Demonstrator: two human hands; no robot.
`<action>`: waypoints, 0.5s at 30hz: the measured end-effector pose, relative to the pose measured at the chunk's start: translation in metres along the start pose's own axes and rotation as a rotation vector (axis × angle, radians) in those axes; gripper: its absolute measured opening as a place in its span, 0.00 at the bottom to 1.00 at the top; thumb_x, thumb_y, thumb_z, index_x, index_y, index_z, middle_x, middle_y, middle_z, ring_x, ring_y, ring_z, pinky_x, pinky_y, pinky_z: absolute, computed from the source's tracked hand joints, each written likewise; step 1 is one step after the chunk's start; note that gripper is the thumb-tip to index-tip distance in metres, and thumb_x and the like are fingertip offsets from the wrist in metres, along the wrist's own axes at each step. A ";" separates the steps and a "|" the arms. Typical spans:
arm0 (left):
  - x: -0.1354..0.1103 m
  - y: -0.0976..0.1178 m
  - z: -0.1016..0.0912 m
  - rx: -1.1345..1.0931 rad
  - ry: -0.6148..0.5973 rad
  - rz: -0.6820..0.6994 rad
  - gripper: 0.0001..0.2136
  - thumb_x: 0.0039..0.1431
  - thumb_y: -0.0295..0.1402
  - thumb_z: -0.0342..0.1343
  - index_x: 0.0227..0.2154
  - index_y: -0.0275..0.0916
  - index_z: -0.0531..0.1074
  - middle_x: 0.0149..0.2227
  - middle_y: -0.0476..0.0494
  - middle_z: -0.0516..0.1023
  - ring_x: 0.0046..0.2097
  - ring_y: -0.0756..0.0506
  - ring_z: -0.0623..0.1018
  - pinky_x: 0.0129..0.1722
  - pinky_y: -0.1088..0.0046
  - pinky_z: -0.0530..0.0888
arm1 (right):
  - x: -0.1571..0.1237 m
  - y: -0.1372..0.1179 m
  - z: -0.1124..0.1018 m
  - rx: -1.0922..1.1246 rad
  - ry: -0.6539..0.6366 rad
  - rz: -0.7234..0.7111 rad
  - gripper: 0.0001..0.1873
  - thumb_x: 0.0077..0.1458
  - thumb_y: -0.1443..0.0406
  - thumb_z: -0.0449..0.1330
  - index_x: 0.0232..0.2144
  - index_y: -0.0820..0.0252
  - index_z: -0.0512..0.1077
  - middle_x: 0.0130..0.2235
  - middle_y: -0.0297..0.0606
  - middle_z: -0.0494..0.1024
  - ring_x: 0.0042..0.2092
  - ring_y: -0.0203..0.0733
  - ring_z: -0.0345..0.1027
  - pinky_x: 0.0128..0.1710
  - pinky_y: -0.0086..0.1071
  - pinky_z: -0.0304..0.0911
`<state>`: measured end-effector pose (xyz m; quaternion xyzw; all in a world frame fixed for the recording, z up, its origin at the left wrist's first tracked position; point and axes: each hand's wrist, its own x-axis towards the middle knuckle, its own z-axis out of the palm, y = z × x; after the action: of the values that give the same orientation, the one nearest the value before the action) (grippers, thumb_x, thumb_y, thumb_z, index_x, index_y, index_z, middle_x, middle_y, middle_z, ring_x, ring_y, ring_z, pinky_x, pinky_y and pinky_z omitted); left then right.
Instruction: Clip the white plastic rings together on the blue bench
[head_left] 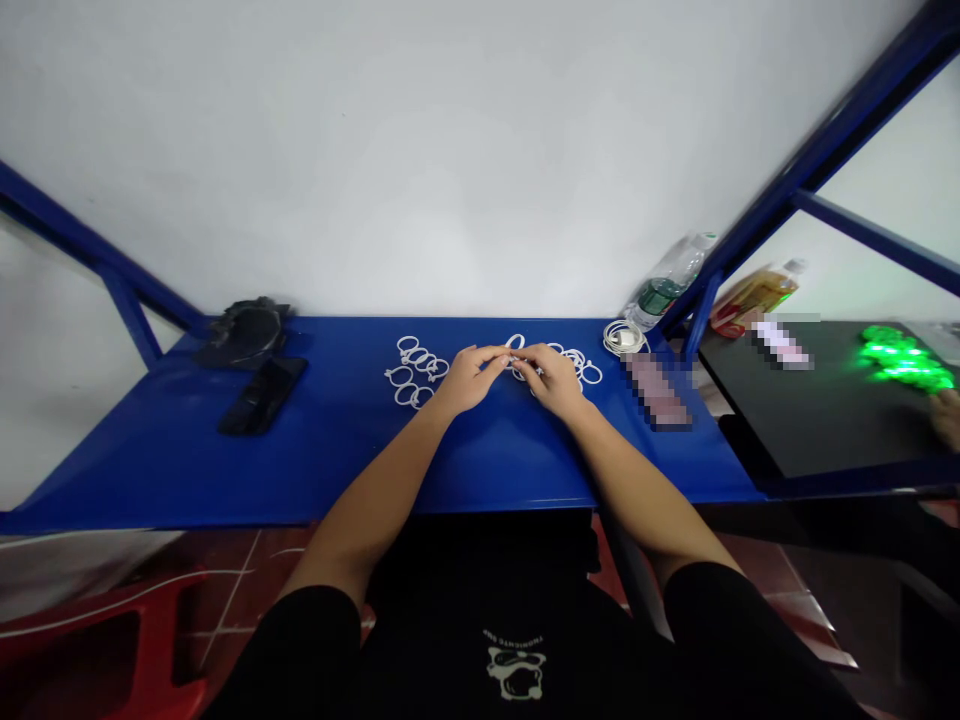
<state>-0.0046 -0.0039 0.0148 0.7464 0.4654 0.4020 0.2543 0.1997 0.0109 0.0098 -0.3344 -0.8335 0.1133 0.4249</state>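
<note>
On a glossy blue table (pixel 337 460), the left hand (pixel 471 380) and right hand (pixel 555 380) meet between a left group of thin white plastic rings (pixel 420 362) and a right group of similar rings (pixel 574 357), fingertips pinched narrow, apparently on a single ring (pixel 515 337). Work seems partway; which rings are finished is unclear. The green label (pixel 656 298) on the clear plastic bottle (pixel 682 265) and pale lettering (pixel 516 640) on the black shirt (pixel 465 580) are unreadable

A clear bottle (pixel 661 290) is positioned near the wall (pixel 450 150); a coiled white cable (pixel 624 327) lies beside its base. A flat black object (pixel 262 397) lies at left.
</note>
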 end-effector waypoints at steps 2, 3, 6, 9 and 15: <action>-0.001 0.001 -0.002 0.068 0.007 0.034 0.12 0.72 0.37 0.52 0.48 0.48 0.81 0.52 0.46 0.84 0.54 0.41 0.82 0.70 0.45 0.58 | 0.001 -0.001 -0.001 0.014 0.010 -0.005 0.15 0.72 0.55 0.55 0.50 0.51 0.80 0.44 0.43 0.84 0.44 0.47 0.77 0.47 0.41 0.71; -0.002 0.002 -0.003 0.116 0.014 0.058 0.12 0.72 0.36 0.53 0.47 0.47 0.81 0.50 0.47 0.85 0.52 0.42 0.83 0.71 0.44 0.56 | 0.001 -0.001 -0.001 0.026 0.010 -0.011 0.15 0.72 0.56 0.55 0.50 0.51 0.80 0.44 0.43 0.84 0.44 0.47 0.77 0.47 0.41 0.71; -0.003 0.002 -0.002 0.234 0.021 0.129 0.12 0.72 0.34 0.52 0.43 0.45 0.81 0.44 0.48 0.87 0.43 0.45 0.83 0.70 0.48 0.59 | 0.002 -0.004 -0.001 0.053 -0.003 -0.034 0.16 0.72 0.56 0.55 0.51 0.52 0.79 0.44 0.43 0.84 0.44 0.47 0.77 0.47 0.41 0.72; -0.003 0.000 -0.002 0.294 0.010 0.183 0.12 0.72 0.35 0.51 0.39 0.43 0.81 0.36 0.49 0.86 0.36 0.46 0.81 0.64 0.54 0.66 | 0.002 -0.004 -0.002 0.048 -0.054 -0.047 0.17 0.73 0.57 0.53 0.52 0.52 0.78 0.45 0.43 0.83 0.46 0.47 0.77 0.47 0.42 0.72; -0.003 -0.002 -0.002 0.337 -0.010 0.267 0.18 0.72 0.38 0.49 0.29 0.42 0.78 0.28 0.45 0.81 0.34 0.44 0.79 0.45 0.63 0.72 | 0.003 -0.006 -0.004 0.032 -0.107 -0.064 0.19 0.74 0.57 0.49 0.52 0.53 0.78 0.45 0.45 0.82 0.47 0.47 0.76 0.47 0.42 0.71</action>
<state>-0.0082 -0.0055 0.0137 0.8354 0.4216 0.3449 0.0729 0.1990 0.0080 0.0165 -0.2941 -0.8634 0.1308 0.3885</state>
